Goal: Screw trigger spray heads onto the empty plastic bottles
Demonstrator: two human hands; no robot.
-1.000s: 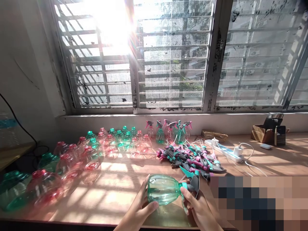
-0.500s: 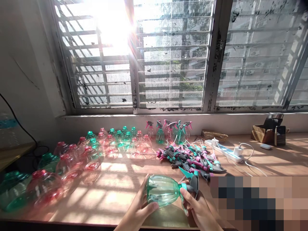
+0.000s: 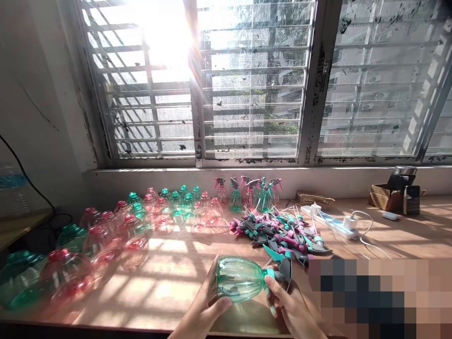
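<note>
A green transparent spray bottle (image 3: 240,278) lies on its side in both my hands, low over the wooden table (image 3: 176,278). My left hand (image 3: 203,308) cups the bottle's body from below. My right hand (image 3: 291,308) grips the teal collar and the grey and teal trigger head (image 3: 282,269) at the bottle's neck. A pile of loose trigger heads (image 3: 278,231), pink, teal and grey, lies just beyond the bottle.
Several capped pink and green bottles (image 3: 116,230) crowd the table's left side. Several bottles with trigger heads (image 3: 247,192) stand by the window sill. A white power strip (image 3: 332,221) with chargers and a brown box (image 3: 386,195) sit at the right. A blurred patch covers the lower right.
The bottle has turned slightly in my hands and my grip has shifted a little. Everything on the table stays where it was.
</note>
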